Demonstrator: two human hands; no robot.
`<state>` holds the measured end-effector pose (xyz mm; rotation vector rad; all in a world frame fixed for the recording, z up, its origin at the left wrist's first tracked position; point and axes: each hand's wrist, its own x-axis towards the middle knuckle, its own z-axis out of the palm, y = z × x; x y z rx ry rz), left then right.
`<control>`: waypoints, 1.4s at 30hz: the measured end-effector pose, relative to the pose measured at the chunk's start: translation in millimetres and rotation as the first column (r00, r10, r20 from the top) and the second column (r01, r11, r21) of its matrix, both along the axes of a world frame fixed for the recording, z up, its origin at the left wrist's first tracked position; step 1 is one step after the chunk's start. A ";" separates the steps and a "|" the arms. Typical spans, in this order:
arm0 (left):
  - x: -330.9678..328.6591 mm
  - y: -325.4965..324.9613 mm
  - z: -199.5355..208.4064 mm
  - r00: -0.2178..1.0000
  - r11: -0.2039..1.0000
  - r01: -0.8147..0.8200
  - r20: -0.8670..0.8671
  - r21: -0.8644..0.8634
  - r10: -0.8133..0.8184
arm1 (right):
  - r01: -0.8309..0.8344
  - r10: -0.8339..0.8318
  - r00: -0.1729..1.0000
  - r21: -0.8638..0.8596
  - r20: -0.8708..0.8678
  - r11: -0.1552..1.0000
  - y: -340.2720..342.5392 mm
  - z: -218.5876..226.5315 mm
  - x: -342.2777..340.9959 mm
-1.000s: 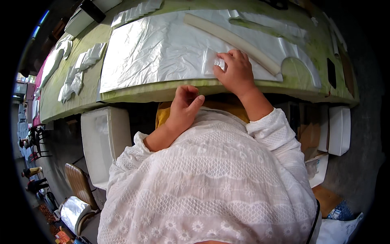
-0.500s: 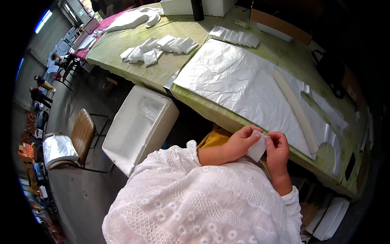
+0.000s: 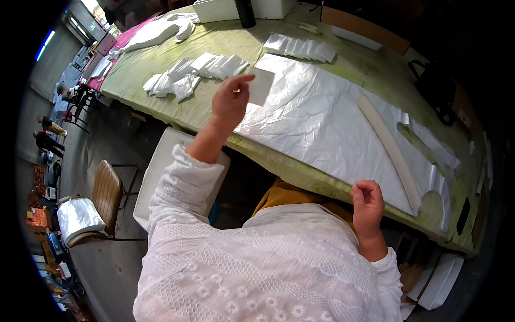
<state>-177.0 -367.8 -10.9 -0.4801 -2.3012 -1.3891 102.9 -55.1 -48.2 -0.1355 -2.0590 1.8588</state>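
My left hand [image 3: 232,102] reaches out over the table's edge, its fingers closed on a flat white square packet [image 3: 262,86]. The packet hangs over the left part of a crinkled white plastic sheet [image 3: 311,115]. Just left of that hand lies a loose row of similar white packets [image 3: 185,71] on the green-covered table [image 3: 126,80]. My right hand [image 3: 368,206] is at the near table edge, thumb and fingers pinched together. Whether anything small is between them is hidden. A second row of white packets [image 3: 300,47] lies beyond the sheet.
A long cream strip [image 3: 389,153] lies across the sheet's right side. A white foam box [image 3: 153,185] stands below the table on the left, near a brown chair [image 3: 107,188]. A dark cylinder [image 3: 245,13] and a cardboard box [image 3: 365,28] are at the back.
My left hand has moved away from my right, up and leftward over the table, taking the packet with it. My right hand has let go of the packet and stays near the edge.
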 end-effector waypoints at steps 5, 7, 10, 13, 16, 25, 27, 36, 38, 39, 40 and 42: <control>-109.4 -38.2 9.3 0.968 0.895 -0.202 0.058 -0.398 0.244 | 0.063 -0.060 0.997 0.071 -0.049 0.995 11.9 1.4 -2.5; -135.0 -34.9 1.7 0.966 0.819 -0.204 0.023 -0.537 0.256 | 0.083 -0.082 0.996 0.046 -0.034 0.995 17.3 6.6 -1.2; -155.1 -27.1 -13.1 0.950 0.699 -0.219 0.016 -0.681 0.313 | 0.140 -0.140 0.990 0.017 0.004 0.990 26.7 8.0 3.5; -156.5 -19.9 -27.3 0.922 0.583 -0.342 -0.145 -0.737 0.358 | 0.205 -0.206 0.978 0.049 0.017 0.978 39.8 7.6 9.8; -149.3 -16.7 -35.4 0.973 0.522 -0.232 -0.196 -0.821 0.125 | 0.256 -0.258 0.966 0.102 0.004 0.961 55.9 10.6 16.4; -159.2 -45.1 -28.1 0.980 0.519 -0.031 0.077 -0.854 0.185 | 0.360 -0.309 0.926 0.759 -0.218 0.543 124.8 45.2 12.5; -149.2 -34.6 -30.1 0.968 0.512 -0.154 -0.026 -0.845 0.249 | 0.298 -0.314 0.936 0.837 -0.160 0.459 133.1 46.4 11.8; -0.6 135.2 -12.9 0.892 0.842 0.453 0.153 -0.293 -0.426 | -0.008 -0.349 0.899 0.806 0.265 0.592 125.4 60.1 29.9; 59.8 177.7 -3.3 0.767 0.728 0.641 0.174 -0.245 -0.617 | -0.013 -0.341 0.884 0.745 0.320 0.667 105.1 60.9 38.0; 85.0 197.9 2.0 0.681 0.661 0.731 0.234 -0.169 -0.694 | 0.013 -0.338 0.880 0.694 0.334 0.720 96.6 54.4 42.8; 103.3 216.6 0.8 0.578 0.576 0.813 0.214 -0.079 -0.787 | 0.034 -0.325 0.881 0.640 0.343 0.768 88.4 47.7 44.5; 132.7 251.6 0.9 0.515 0.505 0.857 0.149 -0.103 -0.844 | 0.072 -0.319 0.874 0.552 0.366 0.831 72.1 43.1 41.4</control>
